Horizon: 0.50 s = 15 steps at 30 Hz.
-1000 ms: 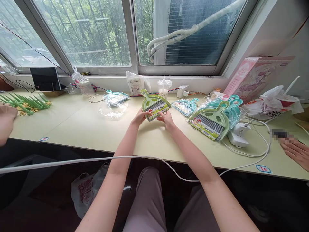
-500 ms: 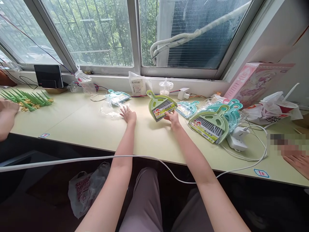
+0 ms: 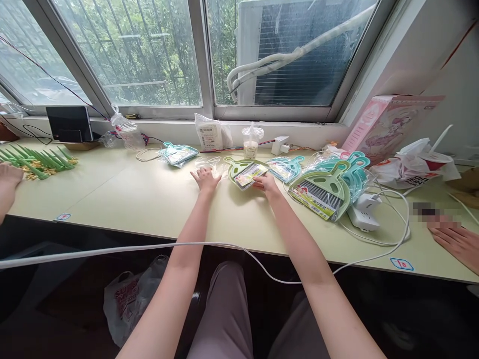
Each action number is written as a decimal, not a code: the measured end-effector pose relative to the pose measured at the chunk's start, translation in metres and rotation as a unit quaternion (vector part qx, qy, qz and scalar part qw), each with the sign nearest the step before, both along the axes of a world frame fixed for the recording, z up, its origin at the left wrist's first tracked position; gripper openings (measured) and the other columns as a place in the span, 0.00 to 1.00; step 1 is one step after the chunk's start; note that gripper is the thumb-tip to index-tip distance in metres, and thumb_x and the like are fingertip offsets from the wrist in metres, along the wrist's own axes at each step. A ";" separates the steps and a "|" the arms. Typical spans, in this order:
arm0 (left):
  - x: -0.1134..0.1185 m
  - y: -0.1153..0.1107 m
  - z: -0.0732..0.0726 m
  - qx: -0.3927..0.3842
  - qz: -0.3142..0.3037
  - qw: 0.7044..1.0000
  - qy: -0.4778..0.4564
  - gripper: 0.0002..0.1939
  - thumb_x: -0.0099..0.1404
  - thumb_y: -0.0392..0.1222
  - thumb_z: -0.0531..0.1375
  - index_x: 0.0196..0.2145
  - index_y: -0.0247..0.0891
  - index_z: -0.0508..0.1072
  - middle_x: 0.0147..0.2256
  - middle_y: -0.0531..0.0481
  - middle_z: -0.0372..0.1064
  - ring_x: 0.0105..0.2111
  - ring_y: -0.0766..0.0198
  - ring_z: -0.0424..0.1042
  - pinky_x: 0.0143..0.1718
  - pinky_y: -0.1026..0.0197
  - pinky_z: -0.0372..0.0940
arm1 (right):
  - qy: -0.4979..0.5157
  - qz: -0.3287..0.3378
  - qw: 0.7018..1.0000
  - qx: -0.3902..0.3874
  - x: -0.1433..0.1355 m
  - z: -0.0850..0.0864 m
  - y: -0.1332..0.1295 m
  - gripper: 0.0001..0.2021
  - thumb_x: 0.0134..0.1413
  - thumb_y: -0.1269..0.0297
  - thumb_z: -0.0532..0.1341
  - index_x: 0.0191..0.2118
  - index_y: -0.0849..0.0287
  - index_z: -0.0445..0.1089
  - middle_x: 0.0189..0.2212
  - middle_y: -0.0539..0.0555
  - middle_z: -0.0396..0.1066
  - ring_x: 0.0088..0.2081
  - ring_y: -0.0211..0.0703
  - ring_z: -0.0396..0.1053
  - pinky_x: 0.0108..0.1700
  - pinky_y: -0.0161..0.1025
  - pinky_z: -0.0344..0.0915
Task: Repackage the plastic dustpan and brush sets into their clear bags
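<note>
In my right hand (image 3: 266, 183) is a small green dustpan with a brush (image 3: 239, 172), gripped at its lower right edge by thumb and fingers. It is tilted low over the table, handle to the upper left. My left hand (image 3: 205, 180) lies open, fingers spread, on or beside a clear plastic bag (image 3: 212, 162). Right of my right hand, a wrapped green dustpan set (image 3: 320, 194) lies in front of several wrapped turquoise ones (image 3: 357, 174). A turquoise set (image 3: 286, 168) lies behind my right hand. More turquoise sets (image 3: 178, 153) lie beyond my left hand.
A white power strip (image 3: 362, 214) and a looping white cable (image 3: 406, 219) are at the right. The cable also crosses before my arms. A plastic cup (image 3: 250, 144) stands near the window. Green artificial stems (image 3: 41, 162) lie far left. Other people's hands rest at both ends.
My left hand has shifted right, and the clear bag now lies farther right, by the green dustpan. My right hand has lowered the dustpan and tilted it flatter.
</note>
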<state>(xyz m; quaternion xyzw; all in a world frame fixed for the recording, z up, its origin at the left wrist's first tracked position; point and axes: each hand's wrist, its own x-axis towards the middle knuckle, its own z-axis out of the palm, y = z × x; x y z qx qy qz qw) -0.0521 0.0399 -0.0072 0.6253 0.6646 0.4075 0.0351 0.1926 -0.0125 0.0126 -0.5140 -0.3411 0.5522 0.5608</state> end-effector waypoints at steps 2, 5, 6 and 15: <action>0.000 0.001 -0.001 0.002 -0.004 1.000 0.011 0.20 0.51 0.40 0.66 0.44 0.38 0.74 0.53 0.34 0.67 0.61 0.34 0.55 0.65 0.30 0.25 | 0.002 0.013 1.000 -0.018 0.002 0.001 -0.001 0.10 0.46 0.77 0.66 0.35 0.61 0.69 0.29 0.53 0.77 0.27 0.41 0.75 0.34 0.40 0.76; -0.003 0.004 -0.003 -0.021 0.000 0.999 0.026 0.14 0.52 0.34 0.61 0.39 0.40 0.75 0.46 0.36 0.72 0.57 0.36 0.61 0.66 0.32 0.28 | -0.001 0.029 0.999 -0.030 0.003 -0.001 0.000 0.10 0.45 0.77 0.67 0.35 0.61 0.70 0.28 0.53 0.77 0.26 0.42 0.74 0.33 0.41 0.76; -0.005 0.004 -0.004 -0.032 0.008 0.999 0.038 0.13 0.53 0.33 0.60 0.37 0.39 0.76 0.44 0.36 0.73 0.56 0.36 0.63 0.66 0.33 0.29 | -0.002 0.035 0.999 -0.032 0.003 -0.002 0.001 0.10 0.44 0.77 0.67 0.35 0.61 0.70 0.28 0.54 0.77 0.25 0.42 0.74 0.33 0.42 0.76; -0.009 -0.002 0.007 0.022 0.005 1.000 -0.018 0.14 0.61 0.30 0.52 0.35 0.41 0.76 0.34 0.41 0.73 0.50 0.45 0.70 0.67 0.39 0.39 | -0.011 0.086 0.996 -0.027 0.000 -0.006 0.002 0.11 0.42 0.77 0.68 0.35 0.63 0.72 0.27 0.56 0.77 0.24 0.43 0.75 0.32 0.42 0.76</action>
